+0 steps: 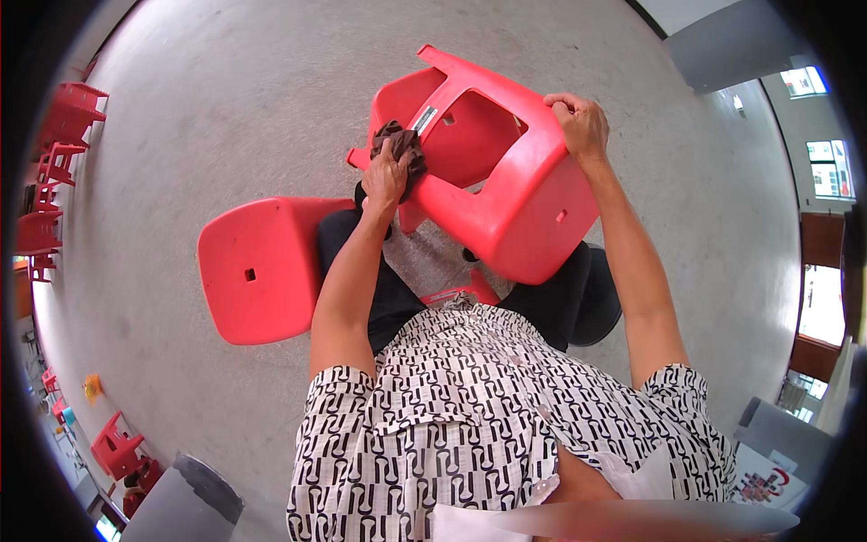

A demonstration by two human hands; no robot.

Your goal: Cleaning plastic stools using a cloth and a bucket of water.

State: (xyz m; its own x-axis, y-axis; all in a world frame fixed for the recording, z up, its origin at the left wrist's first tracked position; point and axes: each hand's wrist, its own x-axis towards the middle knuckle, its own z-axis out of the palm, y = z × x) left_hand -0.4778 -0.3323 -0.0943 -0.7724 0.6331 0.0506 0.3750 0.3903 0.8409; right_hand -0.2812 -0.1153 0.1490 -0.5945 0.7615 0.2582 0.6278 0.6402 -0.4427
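A red plastic stool [551, 212] is tipped on its side in front of me, its seat turned toward me and its legs pointing away. My right hand [582, 126] is closed around the stool's right edge. A crumpled dark brown cloth [408, 155] is in my left hand [386, 176], pressed against a leg of the stool on the left. Another red surface with a square hole [449, 118] shows through the frame; it looks like a second stool behind, mostly hidden. By my left leg a red stool [248, 271] stands upright.
Red stools [68, 117] stand in stacks along the far left. Another red stool [116, 447] is at the lower left, near a grey panel [185, 501]. Grey panels [741, 45] also stand at the upper right. A dark rounded seat [598, 303] shows beside my right leg.
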